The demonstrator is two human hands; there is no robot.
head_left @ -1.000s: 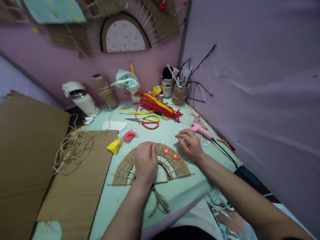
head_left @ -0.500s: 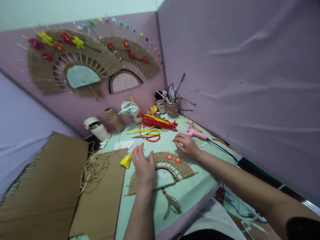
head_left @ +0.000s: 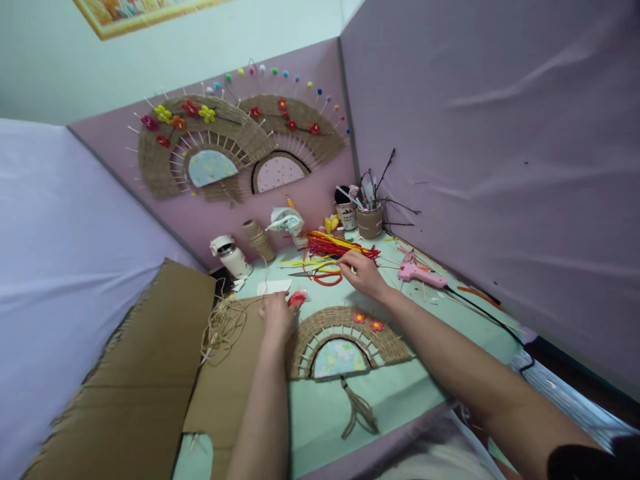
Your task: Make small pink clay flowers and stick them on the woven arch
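A half-round woven jute fan (head_left: pixel 345 327) lies on the pale green table (head_left: pixel 400 380), with two small red flowers (head_left: pixel 367 322) on its right side and a jute tassel (head_left: pixel 357 413) below it. My left hand (head_left: pixel 277 313) is just left of the fan's top, its fingers curled at a small red packet (head_left: pixel 299 298). My right hand (head_left: pixel 361 272) is beyond the fan, fingers bent and pressed together beside the orange-handled scissors (head_left: pixel 316 273) and the pile of red and yellow pipe cleaners (head_left: pixel 340 247). What its fingertips hold is hidden.
Cardboard sheets (head_left: pixel 135 387) and a tangle of jute twine (head_left: pixel 223 327) lie at left. A pink glue gun (head_left: pixel 420 273) with its black cord lies at right. A white bottle (head_left: pixel 230 257), a twine spool (head_left: pixel 259 240) and cups of tools (head_left: pixel 369 217) stand at the back. Finished fans (head_left: pixel 200 147) hang on the wall.
My head has tilted up, so more of the wall shows. My left hand left the fan and moved up-left to the red packet. My right hand moved from the fan's right edge towards the scissors.
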